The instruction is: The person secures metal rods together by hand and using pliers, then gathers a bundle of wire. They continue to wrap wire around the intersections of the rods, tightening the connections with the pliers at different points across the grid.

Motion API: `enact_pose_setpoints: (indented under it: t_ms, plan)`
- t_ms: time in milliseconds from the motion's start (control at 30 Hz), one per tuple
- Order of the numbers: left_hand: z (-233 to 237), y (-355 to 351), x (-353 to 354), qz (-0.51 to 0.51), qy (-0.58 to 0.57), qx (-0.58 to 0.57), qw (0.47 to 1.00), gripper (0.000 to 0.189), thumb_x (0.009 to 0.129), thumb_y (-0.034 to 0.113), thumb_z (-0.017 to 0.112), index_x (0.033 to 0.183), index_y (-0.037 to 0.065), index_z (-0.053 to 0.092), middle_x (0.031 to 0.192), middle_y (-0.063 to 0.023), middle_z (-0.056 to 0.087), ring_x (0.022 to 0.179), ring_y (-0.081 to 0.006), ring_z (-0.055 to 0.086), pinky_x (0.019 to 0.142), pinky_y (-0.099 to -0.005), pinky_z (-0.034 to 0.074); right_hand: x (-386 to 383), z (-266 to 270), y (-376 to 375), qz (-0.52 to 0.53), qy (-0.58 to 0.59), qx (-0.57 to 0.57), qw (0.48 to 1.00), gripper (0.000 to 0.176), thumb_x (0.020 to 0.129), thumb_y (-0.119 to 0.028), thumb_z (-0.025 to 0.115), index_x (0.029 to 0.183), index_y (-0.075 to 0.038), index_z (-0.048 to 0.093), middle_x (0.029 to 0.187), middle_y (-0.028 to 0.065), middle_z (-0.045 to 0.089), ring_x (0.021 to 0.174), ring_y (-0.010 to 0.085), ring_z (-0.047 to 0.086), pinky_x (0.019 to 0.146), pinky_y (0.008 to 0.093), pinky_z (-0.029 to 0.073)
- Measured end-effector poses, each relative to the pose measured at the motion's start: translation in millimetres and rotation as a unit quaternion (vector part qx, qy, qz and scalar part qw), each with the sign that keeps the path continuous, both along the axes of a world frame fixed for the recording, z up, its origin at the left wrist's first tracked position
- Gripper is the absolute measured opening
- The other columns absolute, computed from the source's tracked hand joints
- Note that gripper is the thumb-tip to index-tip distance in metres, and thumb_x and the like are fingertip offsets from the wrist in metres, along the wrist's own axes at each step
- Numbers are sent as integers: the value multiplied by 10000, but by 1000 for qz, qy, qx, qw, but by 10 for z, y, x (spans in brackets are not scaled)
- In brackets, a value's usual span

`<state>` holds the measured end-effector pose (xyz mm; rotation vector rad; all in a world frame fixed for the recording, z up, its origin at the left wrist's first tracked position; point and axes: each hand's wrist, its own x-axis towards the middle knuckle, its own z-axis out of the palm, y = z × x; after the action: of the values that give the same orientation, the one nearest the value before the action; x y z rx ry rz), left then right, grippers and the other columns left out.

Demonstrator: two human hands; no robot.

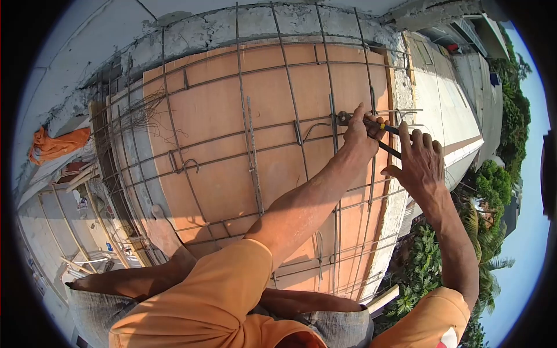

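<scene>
A pair of pincers (390,130) with dark handles and a yellow band has its head at a crossing of the steel bars, right of the middle. My left hand (364,130) is wrapped round the tool near its head. To its right, my right hand (422,158) has its fingers spread, with the fingertips at the upper handle and the thumb by the lower one. The rebar grid (280,124) runs over an orange-brown panel (214,116). Whether wire sits in the pincers' jaws is too small to tell.
Loose tie wires (136,113) lie across the bars at the left. An orange cloth (58,145) hangs at the far left. Rough concrete (203,29) edges the top. My bare foot (159,229) rests on the grid's lower left. Beyond the right edge are trees (423,261).
</scene>
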<state>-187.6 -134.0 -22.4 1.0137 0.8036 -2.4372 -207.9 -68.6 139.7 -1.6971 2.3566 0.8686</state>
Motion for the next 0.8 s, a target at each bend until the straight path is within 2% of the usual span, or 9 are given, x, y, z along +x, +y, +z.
enact_pose_setpoints:
  t_ms: [67, 233, 300, 400, 533, 600, 633, 733, 800]
  plan:
    - [-57, 45, -6, -10, 5, 4, 1000, 391, 931, 352, 613, 679, 78, 494, 634, -49, 546, 597, -199, 607, 687, -417, 609, -198, -375, 354, 174, 220, -36, 959, 595, 841, -239, 649, 1356, -28, 442, 1008, 117, 568, 894, 251, 548, 801, 405, 431]
    - [-48, 126, 243, -19, 41, -67, 997, 430, 871, 482, 653, 840, 72, 528, 799, -96, 595, 790, -268, 643, 789, -453, 583, -450, -353, 208, -78, -98, 39, 991, 166, 871, -124, 578, 930, 31, 566, 785, 128, 603, 674, 221, 594, 585, 381, 456]
    - [-114, 184, 321, 1, 109, -77, 991, 478, 839, 505, 682, 941, 56, 555, 905, -121, 627, 896, -301, 662, 837, -468, 566, -601, -62, -95, -396, -388, 142, 820, 285, 906, -150, 566, 704, 52, 559, 580, 134, 594, 477, 202, 589, 387, 349, 408]
    - [8, 136, 214, 8, 69, -100, 993, 430, 866, 464, 669, 950, 55, 564, 924, -127, 643, 938, -293, 665, 829, -454, 572, -839, -132, -44, -504, -527, 164, 664, 328, 896, -241, 638, 862, 82, 585, 632, 116, 627, 422, 198, 576, 377, 316, 468]
    - [-193, 110, 99, -88, -6, -140, 986, 347, 920, 393, 621, 793, 81, 534, 773, -75, 605, 782, -232, 655, 745, -413, 586, -630, -108, 108, -535, -501, 87, 675, 458, 863, -361, 690, 927, 77, 573, 679, 144, 647, 425, 211, 582, 368, 323, 484]
    - [-61, 35, 61, -116, -33, -116, 986, 380, 923, 397, 613, 727, 92, 500, 689, -46, 556, 685, -211, 628, 708, -409, 583, -316, -140, 202, -129, -162, 13, 978, 763, 688, -484, 815, 1128, 45, 485, 908, 189, 642, 868, 358, 667, 687, 475, 533]
    - [19, -7, 42, -110, -57, -78, 989, 386, 925, 402, 609, 727, 90, 499, 682, -42, 549, 690, -211, 627, 708, -411, 583, -95, -97, 222, -120, -123, 18, 985, 814, 638, -486, 835, 1169, 13, 470, 1009, 170, 590, 1033, 367, 596, 836, 496, 483]
    - [-16, 20, 80, -103, -56, -53, 992, 393, 910, 438, 622, 780, 84, 512, 734, -49, 550, 766, -227, 633, 771, -434, 572, -195, -570, 524, 13, 53, -40, 998, 491, 795, -308, 741, 1063, 48, 532, 940, 157, 609, 962, 313, 622, 772, 419, 511]
    - [53, 88, 279, -117, -34, -82, 989, 394, 891, 454, 644, 850, 81, 525, 801, -65, 568, 830, -248, 637, 832, -451, 557, -375, -504, 366, -202, -207, 55, 956, 258, 894, -190, 613, 875, 62, 565, 770, 148, 637, 738, 254, 663, 611, 383, 536]
